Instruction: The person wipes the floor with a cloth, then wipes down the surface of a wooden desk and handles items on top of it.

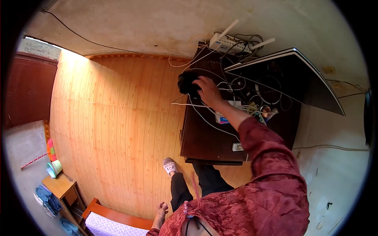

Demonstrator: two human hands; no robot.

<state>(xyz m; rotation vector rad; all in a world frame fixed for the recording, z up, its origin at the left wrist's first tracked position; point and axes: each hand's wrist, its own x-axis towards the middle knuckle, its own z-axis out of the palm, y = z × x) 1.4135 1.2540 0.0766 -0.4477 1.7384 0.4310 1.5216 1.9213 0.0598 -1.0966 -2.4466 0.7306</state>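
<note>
My right hand point(208, 89) reaches over the dark wooden cabinet point(204, 143), its fingers pressed on a fluffy black object point(187, 82) at the cabinet's left edge. White cables point(204, 118) run around and below this hand. A small blue and white box point(221, 118) lies under my right forearm, beside a jar point(265, 111). My left hand point(162, 210) hangs low at the bottom of the view, fingers partly curled; whether it holds anything is too small to make out.
A white router point(228, 43) and a large screen point(307, 78) stand at the cabinet's back. A white remote point(238, 147) lies near its front edge. At the left are a small wooden desk point(59, 185), a green bucket point(55, 168) and a bed point(114, 226).
</note>
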